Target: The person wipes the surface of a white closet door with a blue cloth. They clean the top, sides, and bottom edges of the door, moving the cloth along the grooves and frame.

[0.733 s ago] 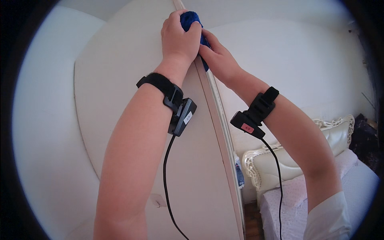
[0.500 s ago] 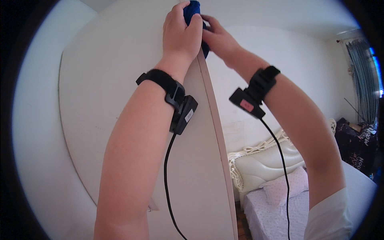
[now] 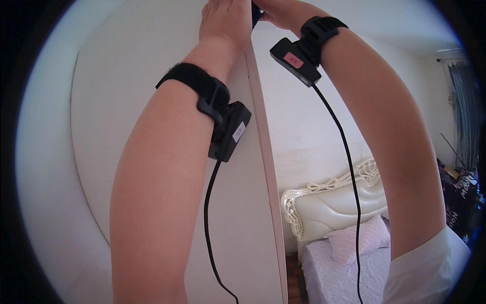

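Observation:
Both my arms reach up to the top edge of the view, against the edge of a tall white panel (image 3: 152, 86), which looks like a door or a wardrobe side. Dark blue cloth (image 3: 255, 16) shows as a small strip between my hands; most of it is out of the picture. My left hand (image 3: 225, 23) is closed around the cloth on the panel's left face, its fingertips cut off. From the other side of the edge my right hand (image 3: 282, 14) grips the cloth with bent fingers, partly cut off too.
Black strapped devices sit on my left wrist (image 3: 230, 131) and right wrist (image 3: 296, 61), with cables hanging down. Beyond the panel are a bed with a cream headboard (image 3: 334, 205), a pink pillow (image 3: 357, 240), a grey-blue curtain (image 3: 464, 116) and dark printed items (image 3: 458, 202).
My hands and the blue cloth have shifted up in the picture, partly out of it. The right wrist has risen most. The panel and bed appear slightly further left.

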